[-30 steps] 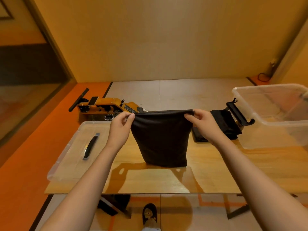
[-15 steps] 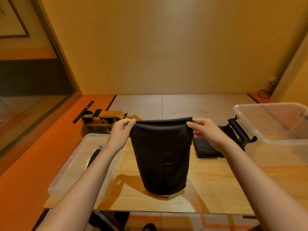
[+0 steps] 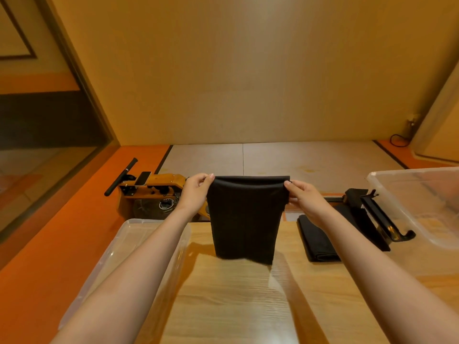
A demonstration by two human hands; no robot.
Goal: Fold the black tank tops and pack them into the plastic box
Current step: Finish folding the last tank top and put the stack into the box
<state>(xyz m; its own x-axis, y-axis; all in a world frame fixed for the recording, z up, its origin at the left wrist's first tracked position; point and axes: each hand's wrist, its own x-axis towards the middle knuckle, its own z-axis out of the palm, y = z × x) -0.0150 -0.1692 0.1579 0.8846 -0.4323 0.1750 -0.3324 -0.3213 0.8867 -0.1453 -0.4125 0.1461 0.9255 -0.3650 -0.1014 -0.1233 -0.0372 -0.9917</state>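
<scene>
A black tank top (image 3: 244,219) hangs folded in front of me above the wooden table (image 3: 233,301). My left hand (image 3: 196,192) pinches its top left corner and my right hand (image 3: 305,198) pinches its top right corner. Its lower edge hangs just over the tabletop. A second black tank top (image 3: 318,242) lies folded flat on the table to the right, partly behind my right forearm. The clear plastic box (image 3: 422,207) stands at the right edge with a black latch handle (image 3: 382,219) on its near side.
The clear box lid (image 3: 119,256) lies on the table's left side under my left forearm. An orange machine (image 3: 154,192) with a black handle stands on the floor behind the table. Orange floor runs along the left.
Both hands have lifted the tank top higher and held it stretched; its lower edge rose off the table. The view has tilted upward, so the table sits lower in frame.
</scene>
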